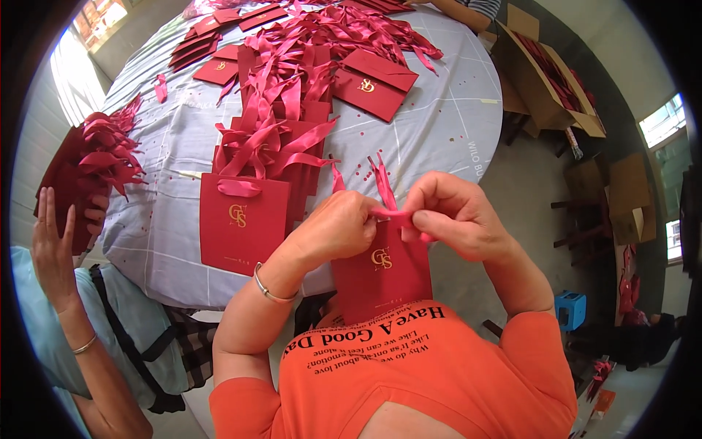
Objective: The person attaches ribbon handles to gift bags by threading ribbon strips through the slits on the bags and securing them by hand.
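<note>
A red paper gift bag (pixel 384 282) with a gold emblem hangs upright in front of my chest, at the table's near edge. At its top, a pink ribbon (pixel 395 214) runs between my hands. My left hand (pixel 342 223) is closed, pinching the ribbon by the bag's left upper edge. My right hand (pixel 457 216) pinches the same ribbon between thumb and fingers on the right. More ribbon ends stand up behind the bag's top. To the left lies a row of overlapping red bags, the nearest (pixel 245 227) with a short pink ribbon handle across its top.
Pink ribbons (pixel 358 29) are heaped on the cloth-covered table (pixel 461 88). Flat red envelope-like packets (pixel 376 84) lie around them. At left a co-worker's hands (pixel 55 241) hold a stack of red bags. An open cardboard box (pixel 545 73) stands at the far right.
</note>
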A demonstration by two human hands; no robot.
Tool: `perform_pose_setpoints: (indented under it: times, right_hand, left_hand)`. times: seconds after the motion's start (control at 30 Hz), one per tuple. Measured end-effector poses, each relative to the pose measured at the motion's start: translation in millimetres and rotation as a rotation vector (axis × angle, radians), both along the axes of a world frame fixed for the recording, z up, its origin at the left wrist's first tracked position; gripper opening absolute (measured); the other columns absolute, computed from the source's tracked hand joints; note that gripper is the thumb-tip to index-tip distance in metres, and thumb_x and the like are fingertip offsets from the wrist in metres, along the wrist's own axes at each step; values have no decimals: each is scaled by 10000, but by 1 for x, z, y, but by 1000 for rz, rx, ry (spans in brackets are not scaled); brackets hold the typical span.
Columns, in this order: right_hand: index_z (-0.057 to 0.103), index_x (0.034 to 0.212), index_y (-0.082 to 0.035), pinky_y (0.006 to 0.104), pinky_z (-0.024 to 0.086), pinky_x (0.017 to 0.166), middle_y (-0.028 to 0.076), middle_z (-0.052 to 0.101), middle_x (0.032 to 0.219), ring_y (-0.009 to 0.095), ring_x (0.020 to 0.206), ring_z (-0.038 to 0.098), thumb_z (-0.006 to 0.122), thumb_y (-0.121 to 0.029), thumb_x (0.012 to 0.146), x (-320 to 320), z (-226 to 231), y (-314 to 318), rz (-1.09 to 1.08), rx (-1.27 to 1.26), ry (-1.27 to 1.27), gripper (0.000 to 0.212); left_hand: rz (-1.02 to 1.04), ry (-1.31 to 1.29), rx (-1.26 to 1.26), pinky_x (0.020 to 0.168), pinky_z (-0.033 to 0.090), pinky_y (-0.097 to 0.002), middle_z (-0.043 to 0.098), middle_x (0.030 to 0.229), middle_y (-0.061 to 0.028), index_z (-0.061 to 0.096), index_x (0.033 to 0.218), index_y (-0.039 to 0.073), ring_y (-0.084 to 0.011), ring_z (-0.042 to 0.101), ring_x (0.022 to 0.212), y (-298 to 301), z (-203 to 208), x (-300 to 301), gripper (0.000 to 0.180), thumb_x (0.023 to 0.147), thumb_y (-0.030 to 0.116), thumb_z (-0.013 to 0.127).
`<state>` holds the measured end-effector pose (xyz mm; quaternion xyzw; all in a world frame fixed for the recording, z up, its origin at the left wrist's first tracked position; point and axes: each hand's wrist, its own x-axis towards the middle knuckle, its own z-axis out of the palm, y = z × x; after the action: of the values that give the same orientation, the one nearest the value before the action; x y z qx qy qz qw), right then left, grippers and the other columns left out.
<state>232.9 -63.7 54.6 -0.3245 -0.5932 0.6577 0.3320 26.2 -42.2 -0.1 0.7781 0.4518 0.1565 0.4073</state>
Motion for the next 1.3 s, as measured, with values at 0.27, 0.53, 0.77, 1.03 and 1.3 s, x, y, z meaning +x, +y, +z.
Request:
perform_pose_setpoints:
  times: [0.27,0.53,0.77,1.03,1.3]
  right_hand:
    - [578,1060,11,253,548,708,128,680,928,178,871,683,621,32,900,17,-9,7,18,73,95,167]
    - [639,931,12,272,469,622,118,657,830,172,706,602,631,69,840,12,16,6,-6,122,135,108]
    - [700,960,-14,297,506,657,95,668,862,198,773,651,700,20,814,-2,-67,12,-97,710,-468,149]
    - [702,943,-20,293,501,636,110,659,837,219,724,640,690,42,789,7,-59,8,-128,707,-592,166]
    - [716,915,-14,250,453,594,54,645,804,103,669,567,669,28,802,10,-54,15,-151,493,-636,129]
  left_hand:
    - [34,-34,94,703,513,-411,690,801,-164,716,943,57,-324,674,777,5,-3,-6,210,772,65,594]
    - [1,-20,82,672,514,-357,685,745,-132,733,908,62,-246,678,696,6,-6,-8,168,794,39,612]
    - [30,-240,-181,601,481,-282,675,735,-122,643,971,-50,-115,567,598,14,-4,-11,204,800,-51,532]
    - [-120,-301,-120,571,479,-261,685,797,-78,647,978,-41,-108,592,641,21,-3,-28,194,805,-53,559]
    - [-51,-216,-362,552,491,-280,664,703,-82,670,927,-44,-144,662,603,24,1,-30,206,753,-34,560]
